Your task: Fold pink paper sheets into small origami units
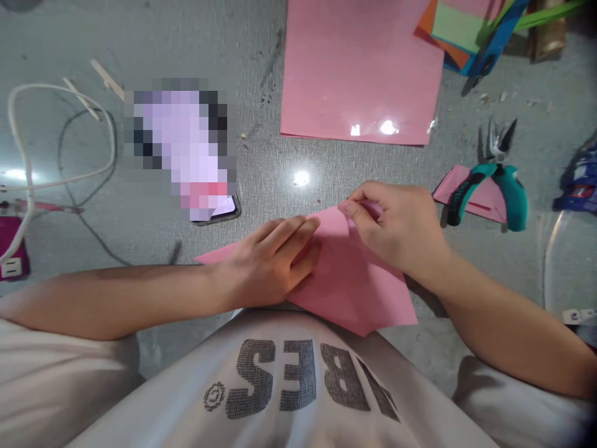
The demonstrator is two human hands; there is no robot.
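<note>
A folded sheet of pink paper (336,261) lies slantwise at the table's near edge, just in front of my shirt. My left hand (275,258) rests on it, fingers bent and close together, holding it against the table; the paper's left tip sticks out past the wrist. At the upper edge, my right hand (396,221) pinches a folded flap between thumb and fingertips. Creases run across the sheet, and its right corner hangs free below my right wrist. What lies under both palms is hidden.
A larger pink sheet (364,68) lies ahead. Teal-handled pliers (508,193) rest on a small pink piece (454,180) at right. Coloured papers (461,28) are at top right. Left are a phone (228,208), partly blurred out, a white cable (114,134) and thin sticks (105,78).
</note>
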